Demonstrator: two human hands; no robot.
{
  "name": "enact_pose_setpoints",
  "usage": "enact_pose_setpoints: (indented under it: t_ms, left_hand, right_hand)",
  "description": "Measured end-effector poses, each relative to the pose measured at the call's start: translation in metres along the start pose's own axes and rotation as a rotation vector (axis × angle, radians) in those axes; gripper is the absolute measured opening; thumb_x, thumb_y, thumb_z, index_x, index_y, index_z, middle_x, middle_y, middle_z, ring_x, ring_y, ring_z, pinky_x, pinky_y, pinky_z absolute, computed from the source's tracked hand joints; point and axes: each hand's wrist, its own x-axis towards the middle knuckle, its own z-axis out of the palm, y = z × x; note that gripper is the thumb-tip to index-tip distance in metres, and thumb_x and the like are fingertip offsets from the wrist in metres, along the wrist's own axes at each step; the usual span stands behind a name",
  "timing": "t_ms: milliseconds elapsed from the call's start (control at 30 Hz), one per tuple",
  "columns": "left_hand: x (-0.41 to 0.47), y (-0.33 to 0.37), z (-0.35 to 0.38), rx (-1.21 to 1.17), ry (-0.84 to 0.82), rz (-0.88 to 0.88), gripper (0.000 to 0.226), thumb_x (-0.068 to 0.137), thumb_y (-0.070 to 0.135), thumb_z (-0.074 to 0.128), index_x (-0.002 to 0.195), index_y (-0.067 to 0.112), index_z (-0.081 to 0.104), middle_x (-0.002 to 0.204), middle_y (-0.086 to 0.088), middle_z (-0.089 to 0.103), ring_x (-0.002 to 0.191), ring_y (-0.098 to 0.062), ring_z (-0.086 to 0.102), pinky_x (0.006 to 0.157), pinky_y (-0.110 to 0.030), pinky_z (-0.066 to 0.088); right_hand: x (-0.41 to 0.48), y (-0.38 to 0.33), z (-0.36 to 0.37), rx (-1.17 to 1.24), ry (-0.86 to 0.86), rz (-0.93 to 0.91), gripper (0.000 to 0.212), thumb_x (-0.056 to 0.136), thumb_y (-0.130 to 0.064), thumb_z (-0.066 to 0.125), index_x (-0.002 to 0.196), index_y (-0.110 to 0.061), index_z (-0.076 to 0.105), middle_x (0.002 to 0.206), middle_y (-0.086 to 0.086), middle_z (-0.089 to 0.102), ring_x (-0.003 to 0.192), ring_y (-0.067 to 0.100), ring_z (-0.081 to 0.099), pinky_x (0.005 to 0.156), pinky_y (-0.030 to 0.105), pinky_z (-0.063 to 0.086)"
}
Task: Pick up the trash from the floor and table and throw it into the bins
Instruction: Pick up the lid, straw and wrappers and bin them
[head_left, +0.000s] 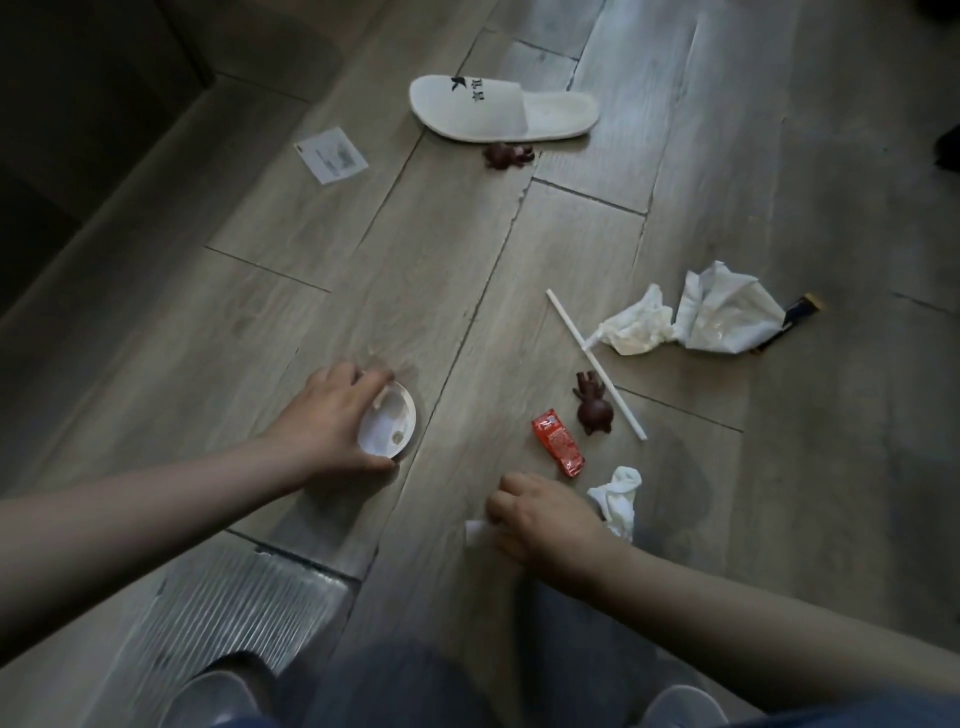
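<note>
dim wood floor (363, 249); our left hand (332, 421) grips a lid (388, 427), right hand (545, 519) clenches tissue (618, 501) — the tilted lid could slip.

White lid (388, 427), red packet (559, 449), perhaps brown scraps (594, 409).

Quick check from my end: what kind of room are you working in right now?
Probably a hotel room or a similar indoor living space: wood-look plank floor, a white disposable-style slipper with a printed logo, and food litter such as a red sauce packet and a white straw. No bins in view.
</note>
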Motion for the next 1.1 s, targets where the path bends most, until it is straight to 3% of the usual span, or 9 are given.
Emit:
enact_pose_setpoints:
  t_ms: [167,333,433,500,600,733,800,933,1100]
  left_hand:
    - [0.001,0.013,0.0,0.006,-0.018,0.076,0.106,0.04,0.074,0.048,0.134,0.025,0.039,0.12,-0.005,0.046,0.11,-0.029,0.046,0.092,-0.034,0.039]
    - [0.001,0.024,-0.004,0.024,-0.026,0.186,0.097,0.05,0.068,0.062,0.135,0.028,0.035,0.123,-0.001,0.045,0.113,-0.025,0.046,0.092,-0.031,0.04]
    - [0.002,0.036,-0.007,0.046,-0.062,0.252,0.097,0.053,0.068,0.062,0.137,0.03,0.033,0.123,0.002,0.042,0.113,-0.021,0.043,0.09,-0.03,0.04]
    - [0.002,0.048,-0.007,0.109,-0.104,0.29,0.1,0.053,0.072,0.058,0.139,0.03,0.03,0.124,0.003,0.039,0.113,-0.02,0.041,0.09,-0.031,0.04]
    - [-0.001,0.06,0.0,0.146,-0.128,0.305,0.095,0.062,0.062,0.068,0.141,0.031,0.025,0.125,0.003,0.036,0.112,-0.02,0.037,0.091,-0.034,0.042]
    - [0.0,0.058,0.001,0.135,-0.112,0.284,0.095,0.064,0.059,0.07,0.142,0.031,0.024,0.125,0.003,0.036,0.112,-0.02,0.037,0.091,-0.032,0.041]
    - [0.003,0.052,-0.001,0.133,-0.084,0.261,0.098,0.061,0.06,0.068,0.143,0.03,0.025,0.126,0.001,0.036,0.114,-0.022,0.038,0.091,-0.033,0.042]
    - [-0.002,0.042,-0.003,0.072,-0.046,0.182,0.104,0.051,0.07,0.054,0.143,0.027,0.029,0.124,0.0,0.039,0.112,-0.024,0.042,0.089,-0.03,0.038]
    - [-0.006,0.042,0.003,0.046,-0.067,0.176,0.097,0.06,0.059,0.067,0.143,0.029,0.027,0.124,0.001,0.037,0.115,-0.023,0.039,0.086,-0.028,0.037]
  right_hand:
    - [-0.016,0.021,-0.008,0.058,0.072,0.093,0.02,0.092,-0.026,0.055,0.09,-0.009,0.065,0.093,0.009,0.061,0.087,0.028,0.06,0.071,0.035,0.043]
    - [-0.052,0.032,-0.023,0.145,0.362,0.204,0.01,0.083,-0.027,0.069,0.078,-0.02,0.065,0.079,-0.007,0.058,0.07,0.01,0.05,0.057,0.023,0.041]
    - [-0.075,0.044,-0.023,0.124,0.367,0.355,0.011,0.081,-0.028,0.072,0.087,-0.022,0.065,0.093,-0.008,0.055,0.085,0.012,0.049,0.069,0.027,0.043]
    - [-0.084,0.051,-0.013,0.131,0.244,0.501,0.031,0.083,-0.038,0.068,0.109,-0.022,0.06,0.114,-0.006,0.047,0.104,0.012,0.043,0.081,0.022,0.035]
    - [-0.085,0.048,-0.002,0.276,0.285,0.6,0.073,0.083,-0.049,0.066,0.142,-0.024,0.032,0.137,-0.002,0.029,0.122,0.015,0.037,0.094,0.022,0.034]
    - [-0.077,0.034,0.015,0.31,0.287,0.582,0.093,0.087,-0.04,0.064,0.153,-0.028,0.001,0.155,0.003,0.006,0.138,0.023,0.024,0.108,0.033,0.032]
    - [-0.072,0.03,0.023,0.334,0.37,0.519,0.088,0.087,-0.031,0.066,0.154,-0.027,0.008,0.153,0.004,0.013,0.135,0.024,0.03,0.106,0.032,0.034]
    - [-0.061,0.03,0.018,0.508,0.474,0.501,0.075,0.087,-0.026,0.068,0.149,-0.028,0.027,0.138,-0.01,0.027,0.118,0.003,0.035,0.099,0.02,0.035]
    - [-0.047,0.042,-0.007,0.455,0.578,0.42,0.067,0.085,-0.029,0.071,0.144,-0.024,0.038,0.141,-0.004,0.035,0.123,0.009,0.042,0.102,0.026,0.04]
